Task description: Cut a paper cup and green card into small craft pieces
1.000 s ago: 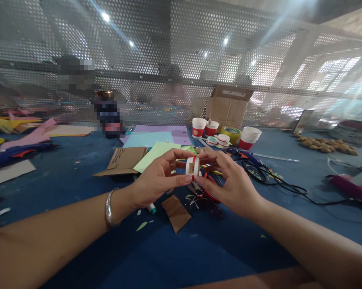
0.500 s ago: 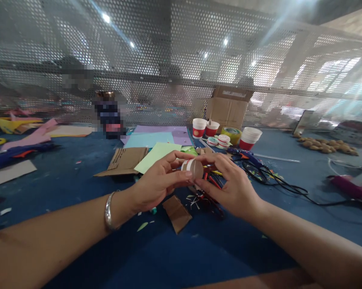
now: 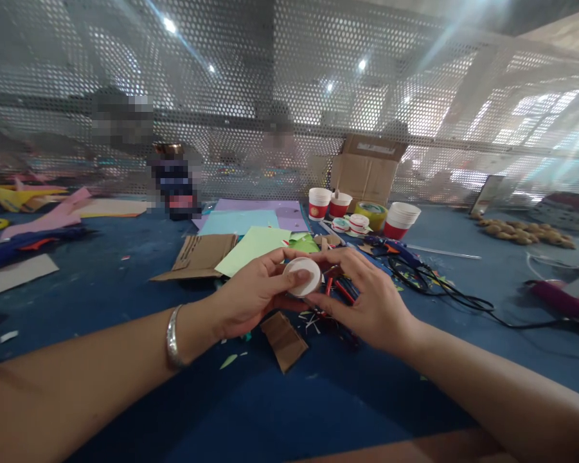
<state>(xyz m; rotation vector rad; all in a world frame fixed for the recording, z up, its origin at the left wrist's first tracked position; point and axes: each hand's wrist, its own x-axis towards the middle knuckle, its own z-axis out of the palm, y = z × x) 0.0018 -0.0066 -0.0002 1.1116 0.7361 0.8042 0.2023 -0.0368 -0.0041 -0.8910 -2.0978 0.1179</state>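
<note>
Both hands hold a cut-down paper cup (image 3: 299, 278), a short round piece whose white disc face is turned up toward me. My left hand (image 3: 255, 289) pinches it, the thumb lying across the white face and the fingers behind. On the other side, my right hand (image 3: 366, 289) grips its right edge between thumb and fingertips; those fingertips are partly hidden. Below the hands lies a small brown cardboard piece (image 3: 284, 342) on the blue table (image 3: 183, 411), among paper scraps. Red and dark pens (image 3: 344, 289) lie partly hidden behind my right hand.
Behind the hands are a green sheet (image 3: 255, 249), folded cardboard (image 3: 202, 256) and purple paper (image 3: 289, 215). Red-and-white paper cups (image 3: 401, 220), yellow tape (image 3: 371, 216) and a blue glue gun (image 3: 395, 249) with a black cord stand or lie right of centre. A perforated screen (image 3: 245, 128) rises behind.
The cut-down cup has been turned in the hands: its brown disc side faced right before, and now its white face shows. Both hands stay in nearly the same place.
</note>
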